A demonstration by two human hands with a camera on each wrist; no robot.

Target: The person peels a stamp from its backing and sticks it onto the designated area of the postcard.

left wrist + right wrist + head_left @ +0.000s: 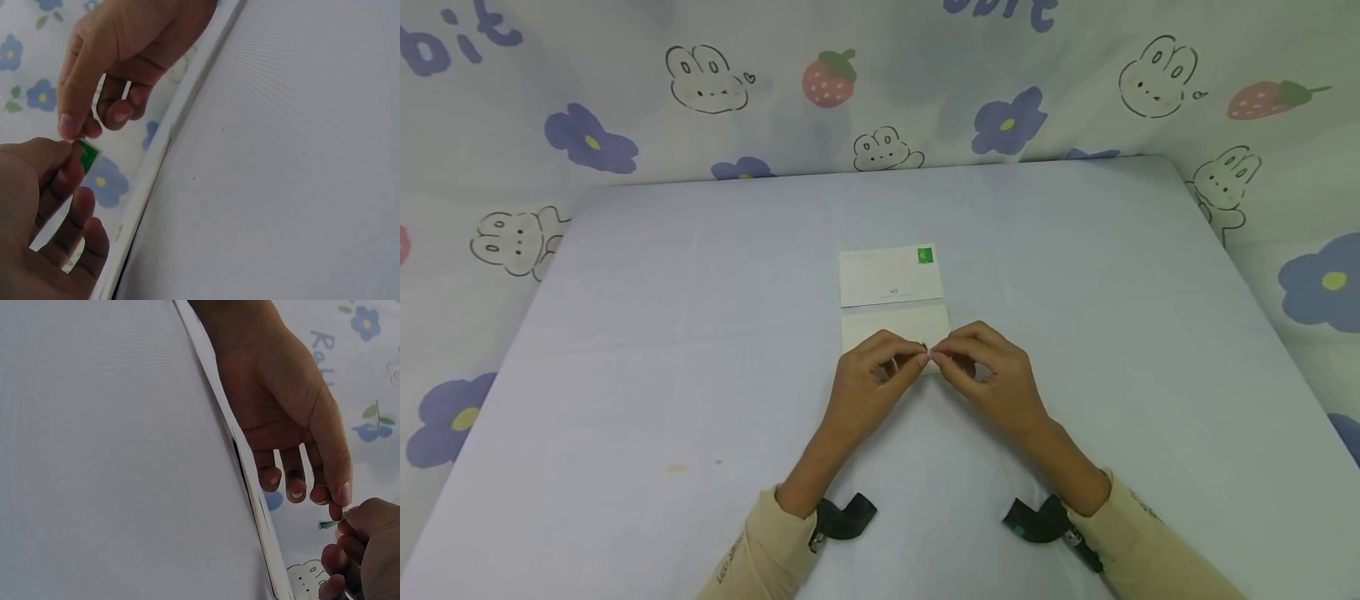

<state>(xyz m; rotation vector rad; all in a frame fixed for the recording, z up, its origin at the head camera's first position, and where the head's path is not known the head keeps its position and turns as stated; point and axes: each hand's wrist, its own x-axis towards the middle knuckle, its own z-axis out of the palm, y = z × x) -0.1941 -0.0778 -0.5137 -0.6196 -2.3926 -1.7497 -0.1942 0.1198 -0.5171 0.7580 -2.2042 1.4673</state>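
A small green stamp [89,156] with a pale border is pinched between the thumb and forefinger of my left hand [868,379]. My right hand [992,379] meets it from the other side, its thumb and forefinger pinched together at the stamp's edge. In the right wrist view the stamp [324,525] appears nearly edge-on beside the touching fingertips. Both hands hover over a white envelope [887,323], which they partly cover. Just beyond it lies a second white envelope [880,275] bearing a green stamp [925,255] in its upper right corner.
A white cloth covers the table [700,333], with small brownish marks [677,467] at the near left. Patterned fabric [925,83] with rabbits, flowers and strawberries hangs behind and along the sides. Black camera mounts [847,518] sit at both wrists, by the beige sleeves.
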